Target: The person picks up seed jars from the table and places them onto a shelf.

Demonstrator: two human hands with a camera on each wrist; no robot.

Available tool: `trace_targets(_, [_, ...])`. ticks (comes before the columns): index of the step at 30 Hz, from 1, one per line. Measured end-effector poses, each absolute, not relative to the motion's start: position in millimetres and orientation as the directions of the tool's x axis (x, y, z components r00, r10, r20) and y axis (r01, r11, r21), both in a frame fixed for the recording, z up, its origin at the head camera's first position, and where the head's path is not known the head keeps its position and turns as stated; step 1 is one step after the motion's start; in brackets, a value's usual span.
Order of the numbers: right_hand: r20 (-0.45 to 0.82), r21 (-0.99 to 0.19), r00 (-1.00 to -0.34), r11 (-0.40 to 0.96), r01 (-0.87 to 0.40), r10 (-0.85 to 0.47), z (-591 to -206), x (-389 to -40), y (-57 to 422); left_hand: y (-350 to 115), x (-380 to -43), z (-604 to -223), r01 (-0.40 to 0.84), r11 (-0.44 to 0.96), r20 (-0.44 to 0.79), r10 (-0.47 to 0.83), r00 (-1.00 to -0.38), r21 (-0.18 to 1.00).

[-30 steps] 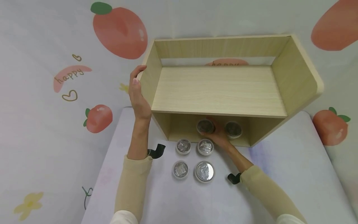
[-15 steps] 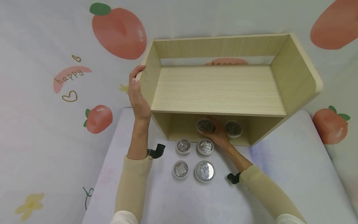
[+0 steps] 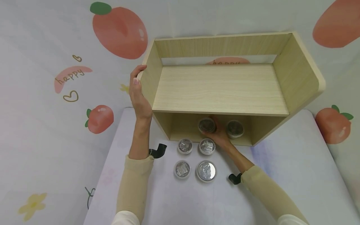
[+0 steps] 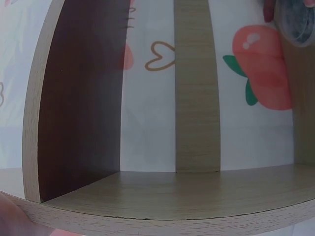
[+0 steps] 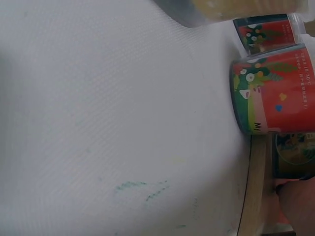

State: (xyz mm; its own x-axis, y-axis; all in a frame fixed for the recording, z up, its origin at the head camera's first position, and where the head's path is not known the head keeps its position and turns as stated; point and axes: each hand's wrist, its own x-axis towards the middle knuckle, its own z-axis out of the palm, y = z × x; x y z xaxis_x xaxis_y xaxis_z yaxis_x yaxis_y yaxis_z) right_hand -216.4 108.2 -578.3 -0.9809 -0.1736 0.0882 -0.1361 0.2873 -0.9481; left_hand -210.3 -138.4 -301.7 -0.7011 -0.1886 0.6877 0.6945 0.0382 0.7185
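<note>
My left hand [image 3: 140, 101] grips the left side panel of a pale wooden two-tier shelf [image 3: 220, 89], its thumb and a finger at the front edge. Inside the lower compartment, my right hand [image 3: 220, 136] holds a round jar [image 3: 206, 125] with a clear lid, thumb and fingers about its side. Just right of that hand stands another lidded jar [image 3: 235, 128]. In the right wrist view a jar with a red printed label [image 5: 283, 93] stands before the shelf edge, and part of the right hand [image 5: 300, 206] shows below the held jar [image 5: 295, 155].
Several more lidded jars stand on the white table [image 3: 225, 203] in front of the shelf, among them a small one [image 3: 185, 146] and a wider one [image 3: 206, 171]. A fruit-printed cloth [image 3: 56, 131] hangs behind. The upper board roofs the lower compartment.
</note>
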Motion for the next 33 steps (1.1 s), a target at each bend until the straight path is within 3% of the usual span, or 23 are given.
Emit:
trace_targets(11, [0.046, -0.984, -0.982, 0.161, -0.076, -0.182, -522.1, -200.6, 108.6, -137.7, -210.3, -302.2, 0.692, 0.083, 0.691, -0.207, -0.692, 0.717])
trace_targets(19, [0.065, -0.942, -0.986, 0.317, -0.112, -0.156, -533.0, -201.0, 117.9, -137.4, -209.6, -301.3, 0.695, 0.118, 0.702, -0.209, -0.681, 0.709])
trace_targets(27, [0.168, -0.931, -0.973, 0.299, -0.210, -0.158, -510.1, -184.2, 122.6, -137.4, -210.4, -301.9, 0.697, 0.094, 0.699, -0.205, -0.685, 0.711])
trace_targets(33, [0.290, -0.940, -0.940, 0.131, -0.315, -0.178, -492.8, -170.9, 122.8, -138.5, -209.9, -300.8, 0.702, 0.110, 0.707, -0.203, -0.677, 0.704])
